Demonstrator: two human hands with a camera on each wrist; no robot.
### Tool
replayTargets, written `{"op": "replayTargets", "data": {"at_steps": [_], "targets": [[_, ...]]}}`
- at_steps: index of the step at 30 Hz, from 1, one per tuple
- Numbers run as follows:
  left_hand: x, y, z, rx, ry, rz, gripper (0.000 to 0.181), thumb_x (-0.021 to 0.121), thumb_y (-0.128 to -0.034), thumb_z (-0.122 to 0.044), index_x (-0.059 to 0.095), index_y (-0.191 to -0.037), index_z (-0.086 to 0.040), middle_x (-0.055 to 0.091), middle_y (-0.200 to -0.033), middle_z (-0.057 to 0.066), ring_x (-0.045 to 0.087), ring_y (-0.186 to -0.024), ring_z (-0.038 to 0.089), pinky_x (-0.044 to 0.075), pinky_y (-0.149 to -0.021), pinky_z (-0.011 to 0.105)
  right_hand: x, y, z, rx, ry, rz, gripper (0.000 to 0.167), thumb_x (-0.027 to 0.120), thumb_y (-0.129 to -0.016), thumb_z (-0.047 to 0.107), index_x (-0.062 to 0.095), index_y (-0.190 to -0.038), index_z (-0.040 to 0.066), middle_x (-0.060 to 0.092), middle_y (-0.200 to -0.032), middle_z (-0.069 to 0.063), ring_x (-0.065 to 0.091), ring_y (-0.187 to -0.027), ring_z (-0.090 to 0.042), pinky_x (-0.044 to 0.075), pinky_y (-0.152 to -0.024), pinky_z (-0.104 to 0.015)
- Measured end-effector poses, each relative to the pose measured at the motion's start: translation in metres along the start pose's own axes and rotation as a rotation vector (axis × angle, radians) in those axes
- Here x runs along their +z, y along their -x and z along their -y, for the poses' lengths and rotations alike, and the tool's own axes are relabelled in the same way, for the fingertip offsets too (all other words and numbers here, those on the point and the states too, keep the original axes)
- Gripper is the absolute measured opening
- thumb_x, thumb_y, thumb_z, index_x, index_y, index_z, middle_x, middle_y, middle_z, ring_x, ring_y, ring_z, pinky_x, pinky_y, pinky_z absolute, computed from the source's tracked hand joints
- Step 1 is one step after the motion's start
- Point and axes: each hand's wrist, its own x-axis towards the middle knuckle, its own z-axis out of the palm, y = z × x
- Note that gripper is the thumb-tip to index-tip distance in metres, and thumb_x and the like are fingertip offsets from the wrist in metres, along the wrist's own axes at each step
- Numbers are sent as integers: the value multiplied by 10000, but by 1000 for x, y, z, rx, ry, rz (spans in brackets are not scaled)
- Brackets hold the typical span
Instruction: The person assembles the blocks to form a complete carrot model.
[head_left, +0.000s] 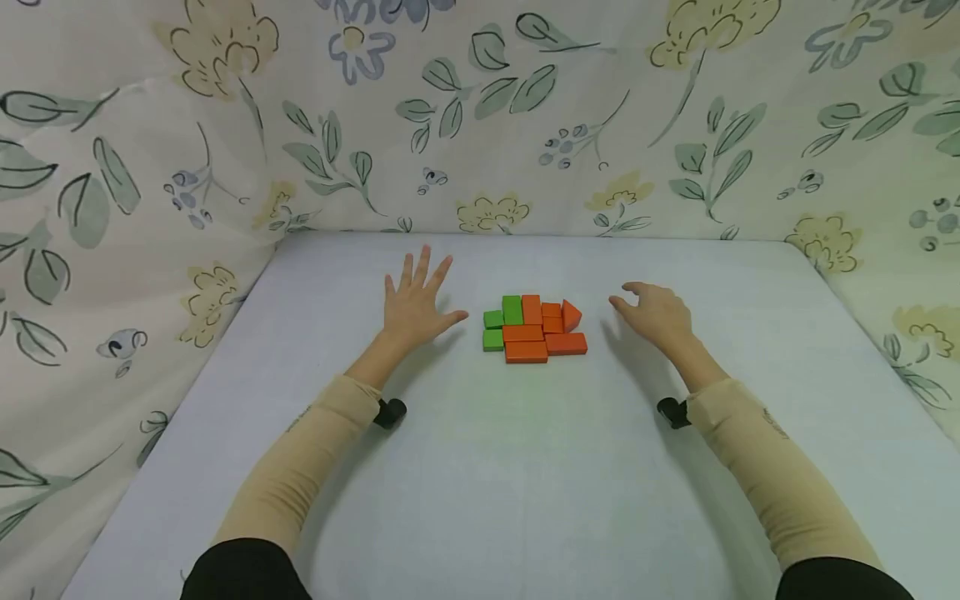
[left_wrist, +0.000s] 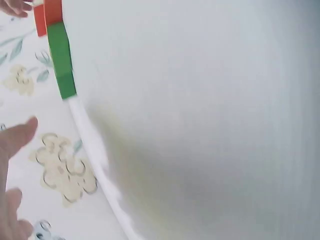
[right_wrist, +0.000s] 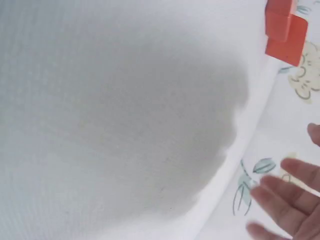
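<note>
And here at the far middle of the table sit the orange blocks (head_left: pixel 527 352) and 3 green blocks (head_left: pixel 512 310), packed side by side in a tight cluster! The green ones line up on the left edge; on the right, a pointed orange block (head_left: pixel 572 315) aims its tip outward, with a long orange block (head_left: pixel 566 344) just below it.

Over to the left hand (head_left: pixel 414 315), beside the green end and apart from it: fingers spread wide, thumb stretched out toward the blocks. Across on the other side, the right hand (head_left: pixel 660 315) hovers near the pointed block, also clear of it, its fingers parted and loosely bent, as the right wrist view shows.

Further out, 2 beige sleeves (head_left: pixel 292 458) run down to black cloth (head_left: pixel 246 571) at the bottom edge, with a small black gadget (head_left: pixel 391 413) at each wrist. Beneath it all, the white table (head_left: pixel 525 483), and around its far side and flanks hangs a pale curtain (head_left: pixel 465 183) covered in yellow flowers, green leaves and blue blooms.
</note>
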Motion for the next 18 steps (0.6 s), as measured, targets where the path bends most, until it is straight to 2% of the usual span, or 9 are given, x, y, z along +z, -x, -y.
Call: {"op": "replayTargets", "data": {"at_steps": [2,3,5,7,9,11,13,16,18], "targets": [[0,3,-10,-15,95,-40,898,632,-872,-559,195,-1569,-198,123,-1616,131,197,-1440,376,292,-1074,591,-1,3,0,1,-57,11,488,519,-988,348,573,-1306,-18,596,-1249,-267,608,-1020,-430,516,-658,-468],[0,4,-16,-25,146,-56,862,656,-866,-528,270,-1548,-169,245,-1581,141,320,-1388,368,386,-1019,550,-2,5,0,-2,-81,21,467,527,-988,330,587,-1284,-25,611,-1222,-269,616,-995,-426,517,-661,-460],[-1,8,-30,-38,262,-77,741,696,-855,-468,449,-1444,-95,493,-1418,161,541,-1186,346,508,-861,468,-2,7,-1,-14,-127,39,421,545,-984,286,608,-1250,-35,628,-1187,-272,616,-1009,-425,515,-720,-468],[-2,11,-43,-45,343,-51,608,703,-853,-442,574,-1295,-45,652,-1160,149,638,-921,288,532,-695,384,-1,9,0,-19,-169,67,391,556,-977,254,619,-1225,-41,633,-1170,-278,608,-1017,-422,503,-774,-486],[-2,14,-57,-35,355,10,527,693,-858,-458,634,-1143,-20,680,-932,113,616,-729,225,500,-593,317,1,11,2,-30,-208,95,361,561,-972,213,625,-1206,-53,641,-1153,-275,598,-1023,-408,490,-815,-490],[-1,16,-71,-32,299,82,469,680,-857,-492,633,-962,-37,597,-734,53,524,-602,169,424,-504,263,2,12,5,-44,-233,109,329,562,-967,173,635,-1190,-58,651,-1135,-263,595,-1021,-390,488,-832,-487],[1,16,-85,-15,208,147,459,666,-853,-527,590,-829,-75,504,-645,14,478,-581,145,382,-479,240,4,14,8,-63,-245,105,308,564,-964,143,641,-1179,-64,663,-1114,-249,598,-1011,-376,490,-833,-480],[7,14,-106,-9,65,197,504,651,-837,-580,511,-677,-124,421,-621,-14,477,-595,137,374,-472,235,5,15,12,-77,-254,91,300,569,-962,131,645,-1176,-64,670,-1102,-243,603,-1013,-378,488,-840,-487],[10,12,-117,1,-21,217,525,631,-833,-619,524,-649,-139,451,-623,-16,515,-617,139,406,-482,245,6,15,15,-78,-262,92,306,575,-957,132,643,-1180,-67,670,-1098,-245,606,-1013,-381,491,-838,-486]]}}
